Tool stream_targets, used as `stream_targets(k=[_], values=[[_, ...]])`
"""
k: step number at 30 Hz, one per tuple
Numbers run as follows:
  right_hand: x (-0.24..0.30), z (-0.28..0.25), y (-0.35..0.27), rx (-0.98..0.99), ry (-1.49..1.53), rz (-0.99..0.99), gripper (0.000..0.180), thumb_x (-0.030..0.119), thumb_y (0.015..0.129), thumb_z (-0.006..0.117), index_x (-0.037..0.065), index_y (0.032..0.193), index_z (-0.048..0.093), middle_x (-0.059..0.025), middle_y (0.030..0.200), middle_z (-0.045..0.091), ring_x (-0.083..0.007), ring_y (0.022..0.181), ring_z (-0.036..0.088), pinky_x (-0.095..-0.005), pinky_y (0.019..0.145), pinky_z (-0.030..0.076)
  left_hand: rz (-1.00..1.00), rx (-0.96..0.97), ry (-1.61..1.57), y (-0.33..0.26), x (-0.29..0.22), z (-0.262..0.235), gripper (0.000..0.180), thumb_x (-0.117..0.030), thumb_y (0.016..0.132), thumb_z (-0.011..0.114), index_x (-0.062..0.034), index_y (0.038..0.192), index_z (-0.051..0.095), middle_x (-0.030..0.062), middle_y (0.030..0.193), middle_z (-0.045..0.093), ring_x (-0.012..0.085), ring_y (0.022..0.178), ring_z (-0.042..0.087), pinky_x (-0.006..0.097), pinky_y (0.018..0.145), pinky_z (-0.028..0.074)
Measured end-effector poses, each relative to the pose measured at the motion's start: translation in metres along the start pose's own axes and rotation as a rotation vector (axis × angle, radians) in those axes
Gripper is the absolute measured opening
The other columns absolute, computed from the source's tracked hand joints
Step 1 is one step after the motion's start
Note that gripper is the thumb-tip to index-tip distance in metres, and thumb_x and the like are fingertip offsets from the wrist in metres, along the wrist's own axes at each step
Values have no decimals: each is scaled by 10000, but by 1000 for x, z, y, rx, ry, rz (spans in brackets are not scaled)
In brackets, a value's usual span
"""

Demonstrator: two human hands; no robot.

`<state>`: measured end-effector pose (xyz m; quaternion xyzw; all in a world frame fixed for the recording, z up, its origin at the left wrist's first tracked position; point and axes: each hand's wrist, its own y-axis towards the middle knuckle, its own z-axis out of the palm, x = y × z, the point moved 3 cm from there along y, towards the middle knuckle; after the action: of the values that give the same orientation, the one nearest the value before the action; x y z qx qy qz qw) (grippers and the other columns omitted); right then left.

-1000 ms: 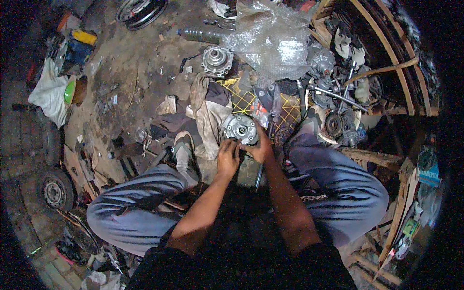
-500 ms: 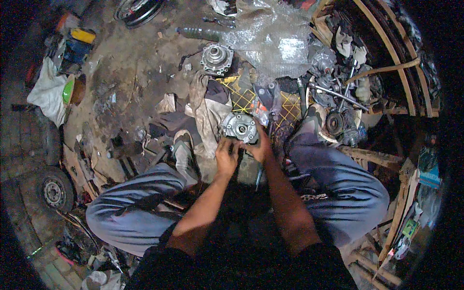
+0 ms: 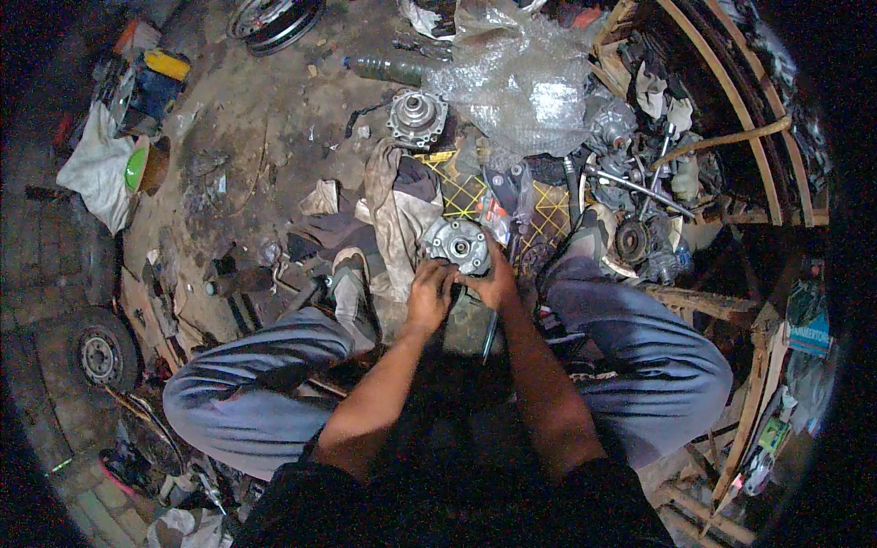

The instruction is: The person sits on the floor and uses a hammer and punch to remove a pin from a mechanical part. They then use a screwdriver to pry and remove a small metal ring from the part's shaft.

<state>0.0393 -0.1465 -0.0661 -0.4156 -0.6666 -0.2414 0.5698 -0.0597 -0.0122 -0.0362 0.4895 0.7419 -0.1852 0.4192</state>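
A round grey metal housing (image 3: 459,245), with a bored centre and several bolt holes around its face, is tilted up between my knees. My right hand (image 3: 496,281) wraps its right and lower side, fingers closed on it. Against the lower left rim, my left hand (image 3: 431,290) has its fingers bent and pressed together; its fingertips are partly hidden. Both thumbs meet near the bottom of the housing. Just left of it lies a stained beige cloth (image 3: 391,219). Beyond sits a similar stepped, flanged metal part (image 3: 417,119).
Clear plastic wrap (image 3: 521,91) and a dark bottle (image 3: 388,68) lie ahead. Metal parts and rods (image 3: 639,187) crowd the right, beside a wooden frame (image 3: 763,137). A wheel (image 3: 102,356) stands at the left; a rim (image 3: 274,23) lies far ahead.
The view has shifted slightly. My left hand's fingers have curled in closer against the housing's lower edge. The right hand keeps its hold.
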Motion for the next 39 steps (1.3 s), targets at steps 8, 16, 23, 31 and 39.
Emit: stream_targets(k=[8,16,23,31,39], values=[[1,-4,-2,-49,-121,-108,1051,180,681,926,41,1543,340,-206,1487,493,-292,1370,492,-409,1133,387,-152,7,-50,-2,-4,4,117,-43,856,723,0,964,712,180,984,655,368,951,634,441,869,506],[-3,-5,-2,-61,-84,-115,1046,203,681,935,22,1532,353,-214,1467,512,-288,1367,491,-406,1130,388,-139,-73,-60,-5,-8,4,87,-28,854,712,14,928,694,182,946,653,385,929,630,453,857,505],[2,-4,-2,-62,-93,-131,1044,207,681,937,23,1530,357,-218,1464,513,-288,1351,506,-407,1123,397,-25,-61,-43,-4,-8,0,78,2,838,701,16,908,668,191,916,643,407,930,620,466,854,494],[1,-3,-1,-43,-133,-80,1059,191,666,939,38,1535,354,-202,1477,508,-288,1362,497,-405,1130,390,12,-47,-33,-3,-6,0,75,20,833,679,19,905,655,200,936,629,423,933,599,473,859,485],[-3,-4,-1,-29,-133,-88,1106,218,659,948,27,1548,319,-202,1509,468,-279,1383,464,-401,1146,366,45,-44,-19,-4,0,4,94,13,830,686,20,919,657,198,948,631,409,939,598,475,859,486]])
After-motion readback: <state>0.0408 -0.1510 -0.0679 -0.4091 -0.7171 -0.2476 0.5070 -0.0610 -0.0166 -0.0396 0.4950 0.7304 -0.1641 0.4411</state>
